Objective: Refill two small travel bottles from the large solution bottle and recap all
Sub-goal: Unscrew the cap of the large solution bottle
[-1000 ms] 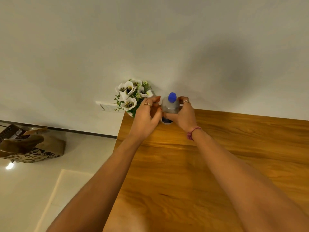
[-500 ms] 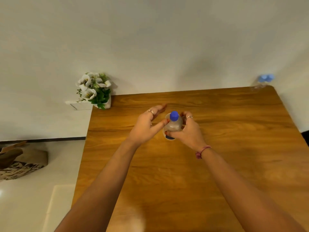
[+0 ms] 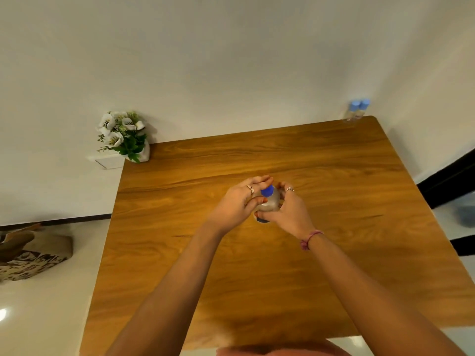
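The large solution bottle (image 3: 270,202), clear with a blue cap, is near the middle of the wooden table (image 3: 334,253). My right hand (image 3: 289,210) grips its body from the right, fingers curled round it. My left hand (image 3: 237,201) touches its left side, thumb against the body and fingers reaching beside the cap. Two small travel bottles (image 3: 356,111) with light blue caps stand side by side at the table's far right corner, against the wall.
A white pot of white flowers (image 3: 126,136) sits at the table's far left corner. A patterned bag (image 3: 30,253) lies on the floor to the left. The wall runs along the table's far edge.
Both hands have carried the large bottle from the far left corner by the flowers to the middle of the table. The view has swung right, and the two small bottles have come into sight.
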Available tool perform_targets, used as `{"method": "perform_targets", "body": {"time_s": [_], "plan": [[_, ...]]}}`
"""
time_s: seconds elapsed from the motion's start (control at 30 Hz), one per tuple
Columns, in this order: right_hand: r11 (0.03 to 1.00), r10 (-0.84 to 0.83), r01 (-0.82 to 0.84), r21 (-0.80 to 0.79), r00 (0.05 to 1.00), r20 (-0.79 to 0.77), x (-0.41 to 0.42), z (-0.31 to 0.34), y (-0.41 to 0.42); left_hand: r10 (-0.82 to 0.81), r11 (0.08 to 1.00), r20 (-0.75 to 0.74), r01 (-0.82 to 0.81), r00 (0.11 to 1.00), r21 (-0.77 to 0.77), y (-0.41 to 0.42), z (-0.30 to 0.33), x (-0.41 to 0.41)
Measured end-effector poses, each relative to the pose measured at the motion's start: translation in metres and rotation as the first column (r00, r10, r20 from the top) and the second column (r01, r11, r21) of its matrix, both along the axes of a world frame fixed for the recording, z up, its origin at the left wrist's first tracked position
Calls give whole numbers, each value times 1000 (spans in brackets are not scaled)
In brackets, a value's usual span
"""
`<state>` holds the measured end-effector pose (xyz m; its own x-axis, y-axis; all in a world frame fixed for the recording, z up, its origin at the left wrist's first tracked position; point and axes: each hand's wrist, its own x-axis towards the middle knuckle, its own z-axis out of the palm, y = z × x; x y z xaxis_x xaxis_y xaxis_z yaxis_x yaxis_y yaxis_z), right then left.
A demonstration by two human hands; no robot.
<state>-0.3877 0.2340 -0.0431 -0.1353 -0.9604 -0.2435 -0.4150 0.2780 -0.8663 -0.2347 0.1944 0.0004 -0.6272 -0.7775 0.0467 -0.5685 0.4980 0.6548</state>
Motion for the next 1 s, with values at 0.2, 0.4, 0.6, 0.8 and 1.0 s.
{"method": "perform_targets", "body": {"time_s": [0.2,0.4,0.6,0.8,1.0], "plan": [[1000,-1,1,0,999,-52,-10,-16,13,64,997,9,-63,998,-50,20,-9,-21],[1000,-13,12,-18,998,-57,-9,-15,15,266,961,-6,-266,964,-69,29,-12,-31],[1000,4,-4,4,996,-89,-10,-16,15,400,914,96,-404,912,33,26,-9,-41],[1000,6,-6,-4,995,-103,-10,-16,14,56,998,163,-56,985,-8,23,4,-32],[1000,10,-8,11,992,-127,-12,-20,12,104,990,270,-74,957,-120,21,4,-38]]}}
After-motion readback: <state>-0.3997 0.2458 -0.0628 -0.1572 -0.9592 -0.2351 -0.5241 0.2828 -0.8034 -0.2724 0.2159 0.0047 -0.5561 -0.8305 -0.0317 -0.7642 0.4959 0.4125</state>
